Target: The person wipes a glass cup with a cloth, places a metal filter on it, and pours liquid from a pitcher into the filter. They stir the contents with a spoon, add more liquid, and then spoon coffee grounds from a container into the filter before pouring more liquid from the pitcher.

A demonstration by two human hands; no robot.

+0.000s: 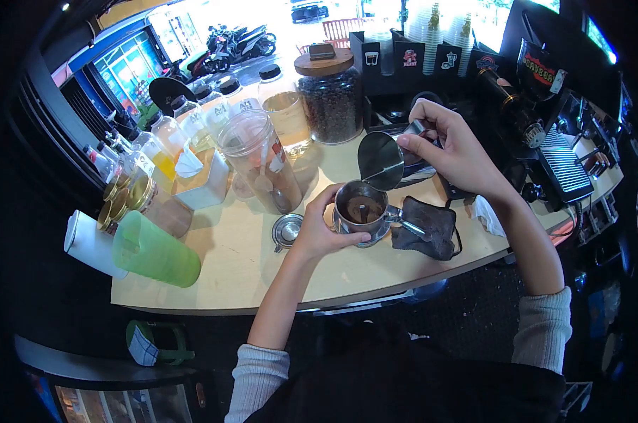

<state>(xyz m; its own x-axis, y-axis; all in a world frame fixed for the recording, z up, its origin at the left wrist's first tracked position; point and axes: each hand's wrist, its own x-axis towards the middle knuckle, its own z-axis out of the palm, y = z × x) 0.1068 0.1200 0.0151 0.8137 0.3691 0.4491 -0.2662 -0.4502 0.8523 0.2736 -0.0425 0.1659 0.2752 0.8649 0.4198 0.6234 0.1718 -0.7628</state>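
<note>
Two metal vessels meet in your hands above the counter (241, 290). Your left hand (320, 229) is curled around the side of a metal cup (352, 189), thumb along its near wall and fingers around its far side, so the grip is on the cup itself. The cup sits near the front edge of the counter, with brown contents (361, 211) inside, and its handle points right, over a dark cloth (432, 236).

Your right hand (446, 137) has its thumb and fingers closed on the handle of a metal pitcher (381, 161), which you hold tilted just above the cup's far rim. Whether anything is flowing from it, you cannot tell from this view.

Just left of your left hand lies a small metal dish (288, 230). Beyond that hand stands a tall clear jar (252, 144), with a bean jar (327, 106) under a wooden lid farther back. Farther left are a tissue box (205, 185) and a green cup (157, 250); a white cloth (487, 215) lies below your right forearm.
</note>
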